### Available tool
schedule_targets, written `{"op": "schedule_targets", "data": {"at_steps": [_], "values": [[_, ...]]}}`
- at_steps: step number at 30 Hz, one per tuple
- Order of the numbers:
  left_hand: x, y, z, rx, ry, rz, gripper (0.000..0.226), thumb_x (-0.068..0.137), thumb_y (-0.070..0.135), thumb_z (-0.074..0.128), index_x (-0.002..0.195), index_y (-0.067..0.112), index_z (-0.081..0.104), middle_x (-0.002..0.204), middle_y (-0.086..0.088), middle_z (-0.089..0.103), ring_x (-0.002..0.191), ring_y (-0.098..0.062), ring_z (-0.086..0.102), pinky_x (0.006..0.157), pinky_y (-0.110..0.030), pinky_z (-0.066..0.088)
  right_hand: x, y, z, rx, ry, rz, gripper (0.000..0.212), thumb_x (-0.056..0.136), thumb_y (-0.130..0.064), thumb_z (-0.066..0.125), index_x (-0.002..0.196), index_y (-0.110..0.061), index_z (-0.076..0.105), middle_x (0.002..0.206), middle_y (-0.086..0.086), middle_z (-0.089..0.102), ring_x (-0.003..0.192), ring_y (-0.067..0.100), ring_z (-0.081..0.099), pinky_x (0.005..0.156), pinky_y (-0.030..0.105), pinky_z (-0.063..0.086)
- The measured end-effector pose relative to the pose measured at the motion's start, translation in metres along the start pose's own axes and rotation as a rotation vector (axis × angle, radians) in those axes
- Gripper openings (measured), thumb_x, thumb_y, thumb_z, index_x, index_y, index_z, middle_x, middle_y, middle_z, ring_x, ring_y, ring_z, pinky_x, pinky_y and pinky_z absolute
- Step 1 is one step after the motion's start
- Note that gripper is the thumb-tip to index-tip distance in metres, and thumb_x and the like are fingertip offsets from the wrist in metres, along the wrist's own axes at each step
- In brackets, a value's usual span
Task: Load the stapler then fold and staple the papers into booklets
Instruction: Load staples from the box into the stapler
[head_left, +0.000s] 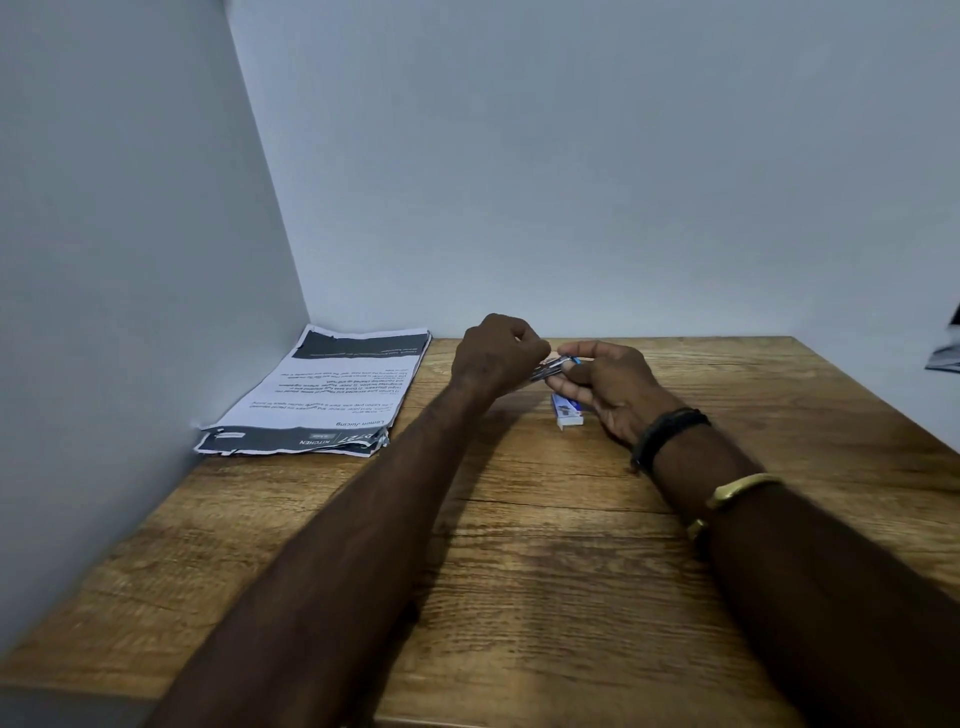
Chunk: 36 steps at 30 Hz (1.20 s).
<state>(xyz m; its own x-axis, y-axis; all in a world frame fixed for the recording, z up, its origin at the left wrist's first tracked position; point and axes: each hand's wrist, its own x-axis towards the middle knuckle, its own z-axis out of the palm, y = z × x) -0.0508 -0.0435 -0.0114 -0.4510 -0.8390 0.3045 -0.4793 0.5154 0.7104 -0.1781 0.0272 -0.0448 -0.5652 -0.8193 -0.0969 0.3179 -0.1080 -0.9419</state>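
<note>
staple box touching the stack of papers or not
Apart. Head view: a wide strip of wooden table lies between the staple box and the stack of papers.

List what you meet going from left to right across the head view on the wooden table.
Stack of printed black-and-white papers → left hand → small silver-and-blue stapler held between both hands → right hand → black wristband → gold metal bangle. The small blue-and-white box is left out: it overlaps the stapler and right hand.
</note>
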Motion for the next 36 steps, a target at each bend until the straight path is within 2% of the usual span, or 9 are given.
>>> {"op": "schedule_targets", "data": {"at_steps": [3,7,10,13,17,22,28,32,36], "values": [[-0.003,-0.007,-0.004,-0.061,0.003,0.036,0.018,0.086,0.024,0.062,0.085,0.015,0.078,0.088,-0.002,0.078,0.091,-0.023,0.072,0.087,-0.037,0.057,0.000,-0.001,-0.001,0.018,0.011,0.007,0.023,0.094,0.018,0.054,0.093,0.000,0.068,0.102,0.019,0.066,0.088,0.029,0.072,0.062,0.028,0.064],[-0.011,-0.020,-0.003,-0.121,0.012,0.119,0.011,0.087,0.023,0.070,0.092,0.013,0.072,0.085,-0.004,0.076,0.084,-0.023,0.072,0.081,-0.041,0.059,0.001,-0.001,0.001,0.014,0.031,0.009,0.022,0.094,0.017,0.054,0.096,0.000,0.068,0.104,0.020,0.067,0.088,0.029,0.072,0.065,0.029,0.065],[-0.017,-0.031,-0.002,-0.138,-0.037,0.173,0.023,0.081,0.014,0.080,0.096,0.016,0.063,0.089,-0.005,0.075,0.085,-0.022,0.074,0.079,-0.044,0.060,0.001,-0.001,-0.001,0.009,0.044,0.019,0.022,0.094,0.017,0.055,0.098,0.001,0.069,0.108,0.022,0.068,0.091,0.029,0.073,0.065,0.029,0.064],[-0.018,-0.038,-0.005,-0.119,-0.052,0.207,0.032,0.080,0.006,0.080,0.094,0.021,0.055,0.090,-0.002,0.073,0.084,-0.020,0.073,0.080,-0.047,0.061,0.001,-0.002,-0.003,0.025,0.052,0.026,0.023,0.094,0.017,0.055,0.099,0.001,0.069,0.108,0.021,0.066,0.095,0.031,0.072,0.063,0.027,0.063],[-0.019,-0.042,-0.005,-0.081,-0.018,0.227,0.033,0.079,0.008,0.082,0.089,0.023,0.054,0.088,0.000,0.074,0.083,-0.013,0.073,0.081,-0.044,0.061,0.001,-0.003,-0.004,0.032,0.051,0.025,0.022,0.093,0.017,0.055,0.100,0.002,0.069,0.107,0.021,0.066,0.094,0.032,0.073,0.065,0.029,0.064],[-0.024,-0.041,-0.002,-0.055,0.004,0.250,0.031,0.079,0.011,0.083,0.088,0.024,0.057,0.087,-0.002,0.075,0.085,-0.018,0.073,0.081,-0.044,0.061,0.001,-0.003,-0.002,0.020,0.107,-0.023,0.006,0.091,0.004,0.066,0.096,0.004,0.068,0.096,0.020,0.073,0.068,0.024,0.078,0.059,0.028,0.062],[-0.030,-0.039,-0.002,-0.002,0.015,0.321,0.025,0.082,0.014,0.080,0.094,0.019,0.059,0.090,0.000,0.074,0.083,-0.015,0.071,0.078,-0.040,0.058,0.000,-0.004,0.003,-0.037,0.125,-0.037,0.008,0.088,0.008,0.066,0.088,0.000,0.066,0.088,0.015,0.068,0.077,0.026,0.073,0.054,0.026,0.061],[-0.031,-0.038,-0.004,-0.016,0.034,0.350,0.026,0.083,0.011,0.078,0.092,0.023,0.056,0.091,0.001,0.073,0.083,-0.014,0.073,0.078,-0.040,0.059,-0.004,-0.006,0.004,-0.055,0.091,-0.014,0.013,0.087,0.011,0.067,0.089,-0.002,0.066,0.088,0.015,0.067,0.076,0.025,0.070,0.058,0.026,0.063],[-0.033,-0.036,-0.002,0.007,0.070,0.371,0.027,0.083,0.014,0.080,0.093,0.024,0.056,0.088,0.004,0.073,0.080,-0.011,0.071,0.075,-0.035,0.058,-0.008,-0.009,0.006,-0.094,0.069,-0.007,0.019,0.084,0.012,0.069,0.089,-0.006,0.064,0.086,0.015,0.068,0.071,0.023,0.069,0.050,0.021,0.058]]}}
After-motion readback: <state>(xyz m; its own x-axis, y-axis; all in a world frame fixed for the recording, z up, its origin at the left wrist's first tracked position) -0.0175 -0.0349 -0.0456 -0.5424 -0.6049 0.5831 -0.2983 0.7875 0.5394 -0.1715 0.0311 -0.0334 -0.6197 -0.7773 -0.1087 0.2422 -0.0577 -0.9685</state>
